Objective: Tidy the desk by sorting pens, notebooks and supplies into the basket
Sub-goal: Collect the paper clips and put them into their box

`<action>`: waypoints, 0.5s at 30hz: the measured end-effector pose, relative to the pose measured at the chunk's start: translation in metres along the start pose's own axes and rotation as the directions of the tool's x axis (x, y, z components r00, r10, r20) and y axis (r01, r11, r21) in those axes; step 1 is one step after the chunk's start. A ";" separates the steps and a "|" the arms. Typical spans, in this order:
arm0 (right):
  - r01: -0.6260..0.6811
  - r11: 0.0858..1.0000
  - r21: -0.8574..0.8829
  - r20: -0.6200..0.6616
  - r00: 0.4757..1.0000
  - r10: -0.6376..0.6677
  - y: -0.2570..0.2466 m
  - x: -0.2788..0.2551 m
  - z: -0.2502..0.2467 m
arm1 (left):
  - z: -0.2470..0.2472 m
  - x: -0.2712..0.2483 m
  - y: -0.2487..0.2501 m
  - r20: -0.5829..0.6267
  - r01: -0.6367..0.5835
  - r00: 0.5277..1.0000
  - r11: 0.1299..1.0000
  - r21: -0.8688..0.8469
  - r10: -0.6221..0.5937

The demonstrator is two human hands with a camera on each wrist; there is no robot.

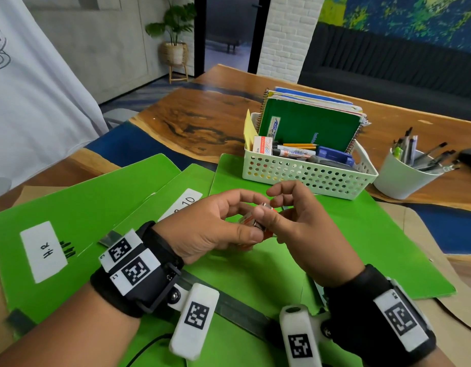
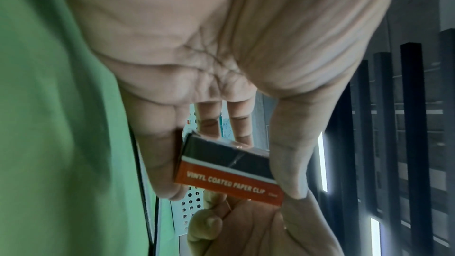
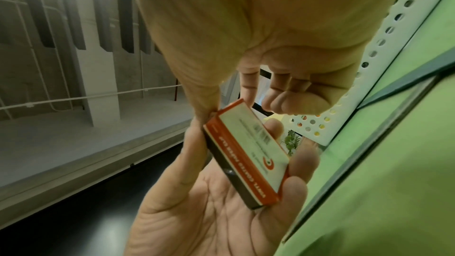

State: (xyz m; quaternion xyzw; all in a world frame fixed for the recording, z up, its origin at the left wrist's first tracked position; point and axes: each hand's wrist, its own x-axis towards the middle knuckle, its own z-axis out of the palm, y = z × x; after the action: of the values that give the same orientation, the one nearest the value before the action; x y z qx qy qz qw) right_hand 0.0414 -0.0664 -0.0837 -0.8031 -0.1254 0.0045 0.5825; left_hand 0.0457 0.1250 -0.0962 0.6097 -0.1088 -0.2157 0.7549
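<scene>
The left hand [image 1: 215, 229] is gripping the paper clip box [image 2: 229, 170] between thumb and fingers [image 2: 162, 163]; the right hand [image 1: 295, 223] is pinching its end, fingers narrow, just short of the basket [image 1: 308, 178].

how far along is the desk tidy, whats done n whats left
Done: notebooks, markers and pencils stand in the white basket. In hand: the left hand grips a paper clip box, with the right hand at it. Left: that box and the green folders.
</scene>
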 end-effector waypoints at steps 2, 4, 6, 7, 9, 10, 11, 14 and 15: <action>-0.042 0.999 -0.023 0.008 0.999 0.043 0.000 0.002 -0.004 | 0.000 0.000 0.002 0.032 -0.007 0.999 1.000 -0.016 0.007; -0.056 0.998 0.005 -0.005 0.998 0.056 -0.005 0.003 -0.014 | -0.001 0.000 0.004 0.060 0.002 0.998 0.997 -0.071 0.003; -0.079 0.995 0.061 -0.077 0.994 0.084 -0.014 0.004 -0.031 | -0.002 0.001 0.009 0.053 0.016 0.999 0.985 -0.171 -0.007; -0.093 0.990 0.102 -0.121 0.987 0.105 -0.014 0.007 -0.043 | -0.002 0.003 0.013 0.037 0.021 0.999 0.974 -0.228 -0.013; -0.154 0.969 0.193 -0.186 0.964 0.191 -0.006 0.015 -0.071 | -0.002 0.008 0.026 -0.028 0.011 0.999 0.967 -0.255 -0.019; -0.198 0.948 0.250 -0.202 0.947 0.251 0.001 0.020 -0.085 | -0.001 0.011 0.034 -0.069 0.002 0.997 0.979 -0.206 -0.017; -0.237 0.918 0.318 -0.214 0.925 0.313 0.010 0.023 -0.099 | 0.001 0.016 0.044 -0.115 0.000 0.993 0.993 -0.119 -0.014; -0.306 0.825 0.475 -0.228 0.863 0.451 0.039 0.028 -0.137 | 0.008 0.047 0.076 -0.259 0.000 0.964 0.977 0.215 0.057; -0.311 0.801 0.512 -0.233 0.847 0.478 0.047 0.028 -0.145 | 0.009 0.061 0.084 -0.287 -0.006 0.951 0.938 0.346 0.111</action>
State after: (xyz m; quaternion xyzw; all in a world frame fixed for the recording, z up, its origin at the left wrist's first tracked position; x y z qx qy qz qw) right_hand 0.1003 -0.2097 -0.0766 -0.6396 0.1579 0.0136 0.7522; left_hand 0.1119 0.1027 -0.0184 0.7532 -0.0461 -0.0750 0.6519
